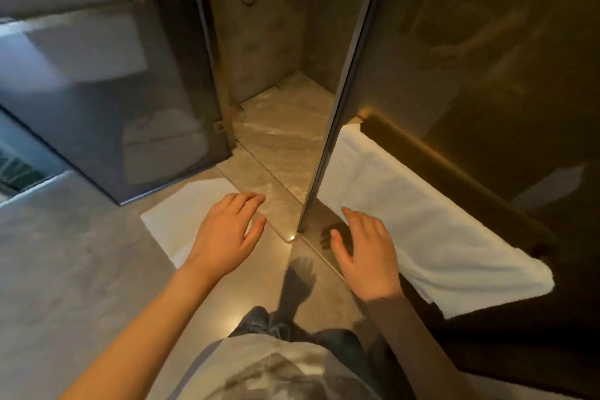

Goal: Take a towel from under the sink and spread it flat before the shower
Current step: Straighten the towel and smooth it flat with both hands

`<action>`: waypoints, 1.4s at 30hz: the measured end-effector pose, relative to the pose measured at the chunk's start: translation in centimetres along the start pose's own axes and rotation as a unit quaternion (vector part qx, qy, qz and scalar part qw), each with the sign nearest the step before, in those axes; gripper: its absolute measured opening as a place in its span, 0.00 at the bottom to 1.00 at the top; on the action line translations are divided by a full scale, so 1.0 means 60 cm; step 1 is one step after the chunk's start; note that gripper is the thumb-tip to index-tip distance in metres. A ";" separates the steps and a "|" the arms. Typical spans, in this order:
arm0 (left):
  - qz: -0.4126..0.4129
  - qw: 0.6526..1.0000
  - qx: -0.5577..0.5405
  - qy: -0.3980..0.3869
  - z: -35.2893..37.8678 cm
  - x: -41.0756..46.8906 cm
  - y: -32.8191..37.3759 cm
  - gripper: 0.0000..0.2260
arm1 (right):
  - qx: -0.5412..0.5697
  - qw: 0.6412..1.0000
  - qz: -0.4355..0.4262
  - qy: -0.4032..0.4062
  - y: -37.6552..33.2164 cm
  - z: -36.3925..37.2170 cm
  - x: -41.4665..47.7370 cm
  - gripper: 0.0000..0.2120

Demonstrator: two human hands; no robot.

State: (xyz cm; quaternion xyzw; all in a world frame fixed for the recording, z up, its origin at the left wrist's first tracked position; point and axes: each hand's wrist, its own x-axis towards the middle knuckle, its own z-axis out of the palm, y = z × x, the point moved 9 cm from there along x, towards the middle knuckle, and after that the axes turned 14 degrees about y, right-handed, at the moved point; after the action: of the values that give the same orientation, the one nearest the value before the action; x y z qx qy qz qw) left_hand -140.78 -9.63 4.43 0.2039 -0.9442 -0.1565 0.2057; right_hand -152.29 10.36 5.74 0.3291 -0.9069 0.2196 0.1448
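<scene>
A white towel point(177, 221) lies flat on the grey floor just before the shower threshold point(276, 178). My left hand point(227, 230) is over the towel's right edge, palm down, fingers apart, holding nothing. My right hand point(367, 253) is spread open low beside the bottom edge of the glass shower door point(328, 140), with its dim reflection in the glass. A larger white towel shape point(422, 221) shows in the door's glass on the right. I cannot tell whether it is seen through the glass or reflected in it.
The shower stall point(269, 42) has marble walls and floor and stands open straight ahead. A fixed dark glass panel point(130, 107) closes off the left side. My legs and shoe point(256, 323) are on the floor below the hands.
</scene>
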 end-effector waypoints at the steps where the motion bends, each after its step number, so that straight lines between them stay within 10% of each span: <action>1: -0.026 1.000 0.010 0.011 -0.003 -0.014 -0.003 0.21 | 0.018 1.000 -0.012 -0.022 0.002 0.016 0.008 0.27; 16: -0.395 0.904 0.123 0.105 -0.013 -0.293 0.097 0.24 | 0.184 0.930 -0.283 -0.147 -0.013 0.080 -0.004 0.20; 31: -0.420 0.897 0.115 0.076 0.046 -0.248 -0.124 0.21 | 0.193 0.916 -0.273 -0.223 -0.152 0.287 0.085 0.18; 42: -0.389 0.910 0.111 0.093 0.311 -0.218 -0.450 0.19 | 0.218 0.893 -0.356 -0.167 -0.211 0.707 0.056 0.17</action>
State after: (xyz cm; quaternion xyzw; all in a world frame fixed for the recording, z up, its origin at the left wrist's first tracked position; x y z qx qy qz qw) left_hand -129.65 -23.25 -26.24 0.5898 -0.7782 -0.0989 0.1916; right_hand -151.42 -21.07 -25.57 0.6852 -0.6693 0.2870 -0.0159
